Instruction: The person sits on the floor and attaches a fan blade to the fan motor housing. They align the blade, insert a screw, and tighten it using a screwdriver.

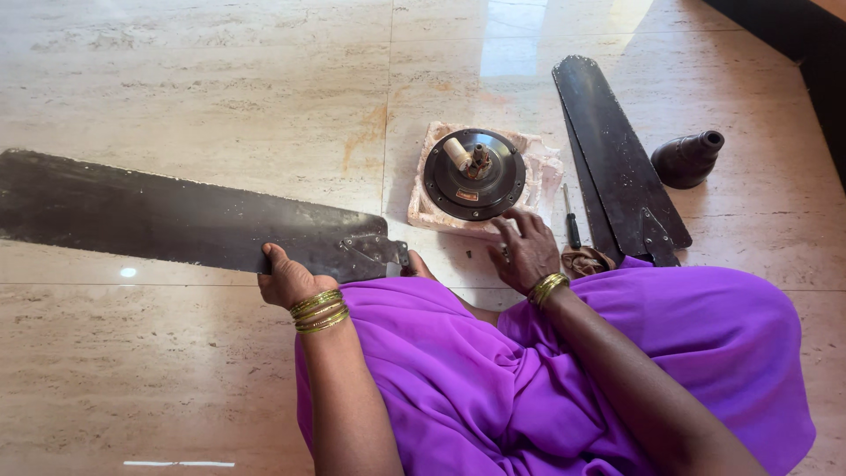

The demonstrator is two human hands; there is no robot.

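One dark fan blade [176, 216] in left hand's [286, 280] grip, motor [474, 174] near right hand [526, 251].

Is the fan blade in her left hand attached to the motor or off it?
Off. The blade lies flat on the floor, its bracket end apart from the motor, held by the left hand.

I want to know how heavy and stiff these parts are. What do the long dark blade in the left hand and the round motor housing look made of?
Blade: looks like thin sheet metal under dark brown paint, worn pale along its edges, with a bare grey metal bracket riveted near the left hand.
Motor housing: probably painted metal, dark and slightly glossy, with a metal shaft at its centre; it sits on a whitish foam-like block.
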